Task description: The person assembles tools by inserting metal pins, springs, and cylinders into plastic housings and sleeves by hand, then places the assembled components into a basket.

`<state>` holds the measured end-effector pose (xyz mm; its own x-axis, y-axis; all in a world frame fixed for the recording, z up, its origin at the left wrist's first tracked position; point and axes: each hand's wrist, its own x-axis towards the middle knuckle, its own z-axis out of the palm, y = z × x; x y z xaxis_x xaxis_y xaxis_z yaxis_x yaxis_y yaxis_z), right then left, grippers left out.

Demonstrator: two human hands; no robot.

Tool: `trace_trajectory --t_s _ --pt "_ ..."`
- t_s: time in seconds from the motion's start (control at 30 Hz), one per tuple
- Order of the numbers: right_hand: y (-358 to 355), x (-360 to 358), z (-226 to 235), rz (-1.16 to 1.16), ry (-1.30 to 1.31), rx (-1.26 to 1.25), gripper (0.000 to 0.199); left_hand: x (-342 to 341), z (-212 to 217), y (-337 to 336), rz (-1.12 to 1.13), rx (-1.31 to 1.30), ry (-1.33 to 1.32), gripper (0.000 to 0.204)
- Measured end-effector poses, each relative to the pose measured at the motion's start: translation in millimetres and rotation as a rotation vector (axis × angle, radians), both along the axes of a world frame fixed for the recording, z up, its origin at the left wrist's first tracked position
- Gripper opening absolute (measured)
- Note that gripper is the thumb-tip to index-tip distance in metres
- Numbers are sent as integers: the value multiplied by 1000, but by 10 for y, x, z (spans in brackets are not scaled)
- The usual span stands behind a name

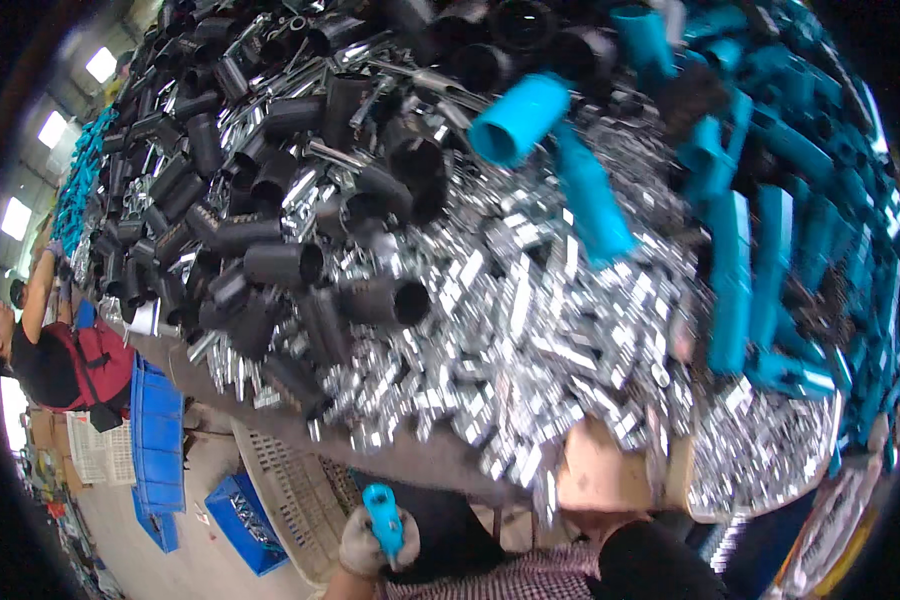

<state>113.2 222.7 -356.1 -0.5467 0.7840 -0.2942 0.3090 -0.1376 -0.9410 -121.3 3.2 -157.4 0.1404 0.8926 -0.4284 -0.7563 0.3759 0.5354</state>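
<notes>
My left hand [378, 543], in a pale glove, is below the table's front edge. Its fingers are wrapped round a teal plastic handle piece [381, 515] that stands upright in the grip. My right forearm [600, 474], smeared by motion, reaches over the front edge to a large heap of small shiny metal parts [510, 330]. The right hand's fingers cannot be made out against the metal, nor can anything held in them. Two teal pieces, a short tube [520, 118] and a longer handle piece [594, 200], lie on the heap's far side.
Black plastic tubes [282, 264] are piled left and far. Many teal pieces [730, 285] fill the right side. A tray of small metal parts [760, 450] sits front right. Blue bins [157, 430] and a pale crate [270, 470] stand lower left; another person [70, 360] works beyond.
</notes>
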Motion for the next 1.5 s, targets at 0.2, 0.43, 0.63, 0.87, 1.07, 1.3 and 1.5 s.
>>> trace_trajectory --t_s 0.2,0.43,0.63,0.87,1.07,1.3,1.5 --pt "-750 675 897 -125 27 -6 19 383 353 186 61 56 162 43" --pt "-1728 1336 2256 -333 724 -626 45 1053 1003 -243 -81 -51 273 65" --pt "-2056 1272 3051 -347 1025 -441 91 1343 1446 -386 -319 116 413 85" --pt "-2024 1235 3190 -414 1152 -432 96 1486 1506 -374 -456 191 533 79" --pt "-1940 1369 3105 -466 943 -304 71 1459 1462 -319 -438 201 497 82" --pt "-1712 1510 3469 -452 393 58 27 1384 1378 -156 -428 209 508 74" --pt "-1477 1301 3394 -373 125 643 27 1457 1335 -112 -452 116 210 62"
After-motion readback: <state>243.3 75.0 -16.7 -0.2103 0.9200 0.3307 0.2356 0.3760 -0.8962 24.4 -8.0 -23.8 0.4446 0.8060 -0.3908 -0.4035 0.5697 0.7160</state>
